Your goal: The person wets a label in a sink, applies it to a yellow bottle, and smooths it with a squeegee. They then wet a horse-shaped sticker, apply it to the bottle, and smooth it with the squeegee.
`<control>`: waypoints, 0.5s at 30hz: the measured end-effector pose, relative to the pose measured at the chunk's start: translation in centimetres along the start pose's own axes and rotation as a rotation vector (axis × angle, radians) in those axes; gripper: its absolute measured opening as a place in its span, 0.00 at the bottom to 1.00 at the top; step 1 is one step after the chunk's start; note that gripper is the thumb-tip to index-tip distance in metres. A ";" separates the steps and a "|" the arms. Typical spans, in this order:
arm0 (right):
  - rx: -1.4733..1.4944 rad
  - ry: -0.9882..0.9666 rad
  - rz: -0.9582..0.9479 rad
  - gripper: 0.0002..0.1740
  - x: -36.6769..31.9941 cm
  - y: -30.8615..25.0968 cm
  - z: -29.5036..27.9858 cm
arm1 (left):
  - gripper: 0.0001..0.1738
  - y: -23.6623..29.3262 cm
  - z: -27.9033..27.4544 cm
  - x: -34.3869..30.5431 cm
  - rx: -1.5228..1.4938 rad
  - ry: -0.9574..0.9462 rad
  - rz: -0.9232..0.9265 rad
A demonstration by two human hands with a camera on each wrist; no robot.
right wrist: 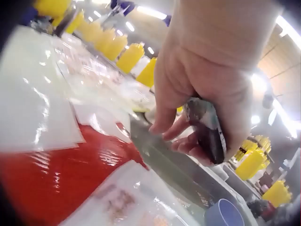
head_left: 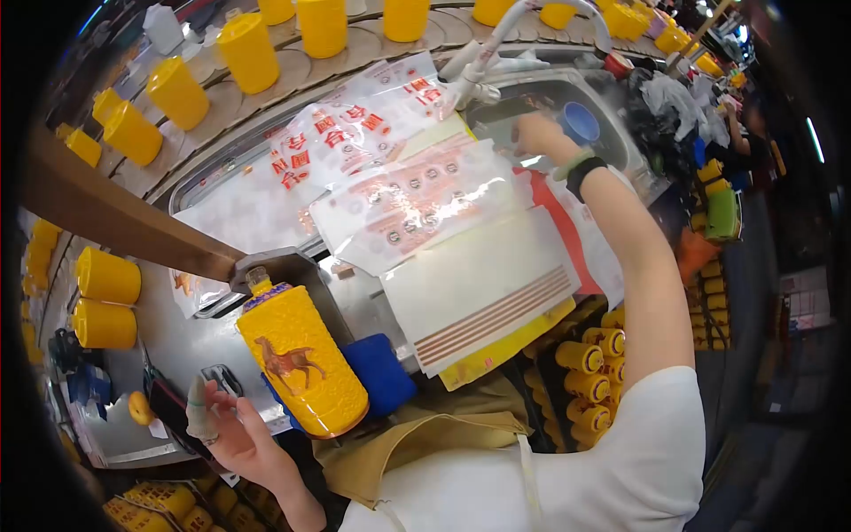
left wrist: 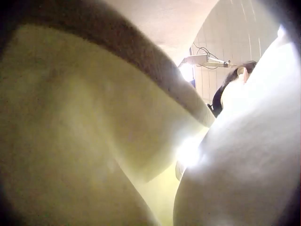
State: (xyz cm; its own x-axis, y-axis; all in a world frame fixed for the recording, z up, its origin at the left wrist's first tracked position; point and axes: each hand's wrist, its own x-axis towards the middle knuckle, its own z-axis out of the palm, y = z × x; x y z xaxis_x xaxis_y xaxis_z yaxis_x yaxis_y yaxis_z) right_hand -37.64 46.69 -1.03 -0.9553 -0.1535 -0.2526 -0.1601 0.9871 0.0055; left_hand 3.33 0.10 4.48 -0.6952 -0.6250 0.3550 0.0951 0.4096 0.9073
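My right hand [head_left: 542,137] reaches over the sink [head_left: 612,102], near a blue cup [head_left: 581,122]. In the right wrist view, its curled fingers hold a small dark flat piece [right wrist: 207,132] with a pale greenish end against the palm; its exact kind I cannot tell. A yellow bottle [head_left: 306,359] with a brown horse in relief leans in front of my body beside a blue pad [head_left: 379,372]. To its left, my left hand [head_left: 238,434] is raised with loose fingers, a pale wrap [head_left: 200,412] on one of them. Mostly sleeve and apron fill the left wrist view.
Printed label sheets [head_left: 417,204] and a striped sheet [head_left: 483,288] spread over the worktop, with a red sheet [head_left: 563,230] beside them. A wooden beam [head_left: 133,208] crosses at left. Yellow bottles [head_left: 248,53] line a conveyor behind. A faucet [head_left: 483,71] arches over the sink.
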 end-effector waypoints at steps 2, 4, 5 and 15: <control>-0.202 -0.162 0.095 0.21 1.4 -1.0 0.6 | 0.26 -0.1 -0.3 0.1 -0.020 0.015 -0.039; -0.227 -0.132 0.092 0.20 2.4 -1.2 2.2 | 0.26 -0.1 -0.5 0.3 -0.003 0.013 -0.043; -0.231 -0.077 0.141 0.19 3.1 -1.0 3.1 | 0.26 -0.2 -0.5 0.4 0.006 0.003 -0.043; 0.099 0.163 -0.201 0.11 -4.6 -2.7 -3.3 | 0.32 -0.4 0.3 0.4 -0.126 -0.144 -0.138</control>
State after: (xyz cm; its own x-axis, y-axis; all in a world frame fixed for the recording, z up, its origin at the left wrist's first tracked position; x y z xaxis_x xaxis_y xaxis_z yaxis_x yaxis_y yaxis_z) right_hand -33.63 44.58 3.33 -0.9354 -0.3446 -0.0795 -0.3335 0.9343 -0.1259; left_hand 2.82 -0.14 4.21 -0.8012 -0.5647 0.1981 0.0738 0.2354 0.9691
